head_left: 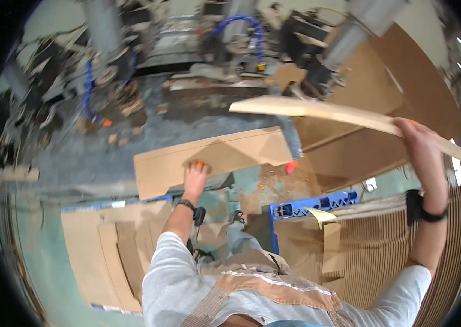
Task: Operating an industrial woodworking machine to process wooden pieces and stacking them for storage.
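Observation:
On the dark machine bed in front of me lies a long brown cardboard piece (230, 148), set slightly aslant. My left hand (196, 175) rests on top of it near its middle, fingers stretched over the surface; orange shows at a fingertip. My right hand (420, 139) is raised at the right and closed on a second cardboard piece (345, 115). That one is held up nearly edge-on, bowed, its far end reaching left over the bed. The fingers beneath it are partly hidden. Both wrists carry dark bands.
A machine bed (61, 147) with metal posts and blue hoses (87, 92) spans the far side. Tall cardboard (372, 71) leans at the back right. A cardboard stack (383, 256) sits by a blue pallet (318, 200) at right. More flat cardboard (88, 250) lies at left.

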`<state>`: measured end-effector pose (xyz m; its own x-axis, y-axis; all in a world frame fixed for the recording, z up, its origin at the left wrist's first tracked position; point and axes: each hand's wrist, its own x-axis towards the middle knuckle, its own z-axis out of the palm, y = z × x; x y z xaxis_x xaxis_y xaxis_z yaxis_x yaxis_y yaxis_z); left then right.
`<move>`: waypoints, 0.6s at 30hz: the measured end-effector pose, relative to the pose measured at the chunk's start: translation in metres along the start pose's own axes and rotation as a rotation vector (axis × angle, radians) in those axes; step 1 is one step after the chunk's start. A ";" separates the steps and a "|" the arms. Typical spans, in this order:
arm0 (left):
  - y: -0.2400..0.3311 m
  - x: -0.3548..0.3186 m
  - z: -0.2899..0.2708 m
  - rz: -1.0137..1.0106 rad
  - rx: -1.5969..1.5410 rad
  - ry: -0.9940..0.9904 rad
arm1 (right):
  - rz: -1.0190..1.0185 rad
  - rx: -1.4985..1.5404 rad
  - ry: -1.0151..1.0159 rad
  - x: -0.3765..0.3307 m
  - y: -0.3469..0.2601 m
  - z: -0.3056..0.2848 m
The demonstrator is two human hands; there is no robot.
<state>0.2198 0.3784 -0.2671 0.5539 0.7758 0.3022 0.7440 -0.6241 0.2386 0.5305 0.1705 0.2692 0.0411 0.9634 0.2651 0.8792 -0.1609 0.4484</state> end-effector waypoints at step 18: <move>-0.056 -0.342 -0.152 -0.224 -0.022 -0.563 | -0.361 0.740 0.083 0.110 -0.292 0.458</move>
<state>-0.0686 0.1339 -0.2442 0.5016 0.8147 -0.2909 0.8609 -0.4371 0.2604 0.4958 0.4216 -0.2230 -0.3138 0.9049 0.2876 0.9180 0.3665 -0.1517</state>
